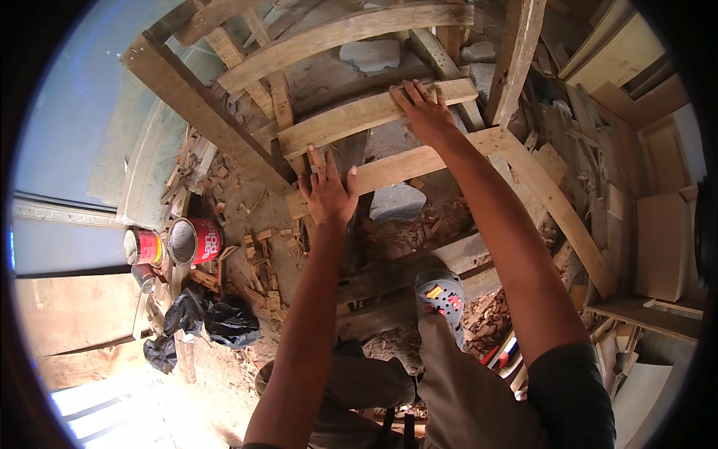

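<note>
A wooden frame lies before me with several pale slats across it. My right hand (425, 118) rests with fingers stretched over the right part of the middle slat (344, 123). On the left, my left hand (329, 193) lies spread over the left end of the nearer slat (396, 169), its fingertips reaching the lower edge of the middle slat. Neither hand wraps round the wood. Farther off, a third slat (336, 43) crosses the frame. A thick timber post (213, 116) slants along the left side, and another upright post (516, 60) stands at the right.
Two red cans (198, 241) stand at the left beside a black plastic bag (228, 323). Wood chips and offcuts (262, 277) litter the floor. A concrete chunk (396, 202) lies beneath the frame. My grey clog (441, 295) is by a plank; wooden panels (662, 247) line the right.
</note>
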Demonstrator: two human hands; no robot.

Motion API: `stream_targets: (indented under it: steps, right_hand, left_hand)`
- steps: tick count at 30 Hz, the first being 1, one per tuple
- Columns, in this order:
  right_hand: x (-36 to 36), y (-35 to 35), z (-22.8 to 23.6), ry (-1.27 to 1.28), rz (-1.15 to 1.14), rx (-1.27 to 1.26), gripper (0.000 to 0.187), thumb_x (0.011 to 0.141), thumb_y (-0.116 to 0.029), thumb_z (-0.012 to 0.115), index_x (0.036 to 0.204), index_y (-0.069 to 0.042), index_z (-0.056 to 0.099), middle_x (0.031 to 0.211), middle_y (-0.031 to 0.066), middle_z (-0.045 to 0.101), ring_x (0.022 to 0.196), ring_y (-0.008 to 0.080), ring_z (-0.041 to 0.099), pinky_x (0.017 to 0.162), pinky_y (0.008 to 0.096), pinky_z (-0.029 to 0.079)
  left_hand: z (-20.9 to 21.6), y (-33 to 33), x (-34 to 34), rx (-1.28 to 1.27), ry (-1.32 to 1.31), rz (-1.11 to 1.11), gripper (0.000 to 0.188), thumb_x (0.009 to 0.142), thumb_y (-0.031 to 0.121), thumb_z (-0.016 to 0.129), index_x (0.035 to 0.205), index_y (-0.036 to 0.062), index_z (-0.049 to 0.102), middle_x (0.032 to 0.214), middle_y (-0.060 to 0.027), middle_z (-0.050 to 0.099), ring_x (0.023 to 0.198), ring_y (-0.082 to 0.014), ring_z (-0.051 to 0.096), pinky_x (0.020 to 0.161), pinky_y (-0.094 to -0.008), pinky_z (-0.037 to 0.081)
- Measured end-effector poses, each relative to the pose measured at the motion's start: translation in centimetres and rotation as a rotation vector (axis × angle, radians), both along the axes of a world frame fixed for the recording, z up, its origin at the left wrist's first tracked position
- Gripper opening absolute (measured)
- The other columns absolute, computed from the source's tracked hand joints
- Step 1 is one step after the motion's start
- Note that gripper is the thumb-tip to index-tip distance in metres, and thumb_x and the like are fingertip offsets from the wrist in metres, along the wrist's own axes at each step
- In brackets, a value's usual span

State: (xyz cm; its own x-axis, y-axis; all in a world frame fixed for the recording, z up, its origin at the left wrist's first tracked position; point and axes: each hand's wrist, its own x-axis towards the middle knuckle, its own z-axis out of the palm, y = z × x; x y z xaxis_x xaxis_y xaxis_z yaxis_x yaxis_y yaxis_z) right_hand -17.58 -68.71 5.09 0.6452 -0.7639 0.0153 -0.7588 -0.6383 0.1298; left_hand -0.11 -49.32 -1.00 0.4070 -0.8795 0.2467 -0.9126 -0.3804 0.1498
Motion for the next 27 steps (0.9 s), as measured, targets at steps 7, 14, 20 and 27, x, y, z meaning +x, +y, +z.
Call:
stream_targets:
  steps: [7,14,20,27]
  right_hand:
    - [-0.9,-0.1,-1.1,-0.285,0.068,-0.015,0.078,0.101,-0.047,0.049,0.159,-0.016,0.007,0.164,0.0155,0.009,0.151,0.0326,0.013,0.121,0.0543,0.015]
    - [-7.0,4.6,-4.3,-0.418,-0.021,-0.048,0.075,0.102,-0.047,0.044,0.156,-0.004,0.017,0.162,0.0212,0.014,0.150,0.0376,0.017,0.121,0.0507,0.018]
    - [-13.7,14.8,-6.7,-0.472,-0.056,0.055,0.076,0.101,-0.046,0.047,0.155,-0.001,0.018,0.158,0.0248,0.023,0.147,0.0387,0.023,0.120,0.0504,0.021]
    - [-21.7,24.2,-4.9,-0.597,-0.176,0.166,0.049,0.098,-0.034,0.059,0.131,0.000,0.054,0.143,0.0257,0.046,0.131,0.0414,0.046,0.109,0.0464,0.040]
  left_hand:
    - [0.4,0.3,0.2,0.029,-0.051,-0.010,0.076,0.099,0.061,0.030,0.153,0.0077,0.031,0.166,-0.0147,0.004,0.126,-0.0356,0.051,0.115,-0.0565,0.022]
    - [0.5,0.2,-0.6,0.033,0.050,-0.043,0.079,0.097,0.064,0.034,0.154,0.0089,0.031,0.165,-0.0162,0.007,0.137,-0.0358,0.040,0.117,-0.0564,0.019]
    - [-0.7,4.0,0.0,-0.170,0.080,-0.276,0.073,0.100,0.053,0.041,0.154,0.0052,0.029,0.163,-0.0178,0.016,0.150,-0.0343,0.019,0.120,-0.0542,0.012]
    - [-2.5,14.4,-8.1,-0.031,0.211,-0.264,0.060,0.103,0.040,0.046,0.147,-0.0003,0.040,0.152,-0.0224,0.039,0.143,-0.0364,0.034,0.116,-0.0509,0.025]
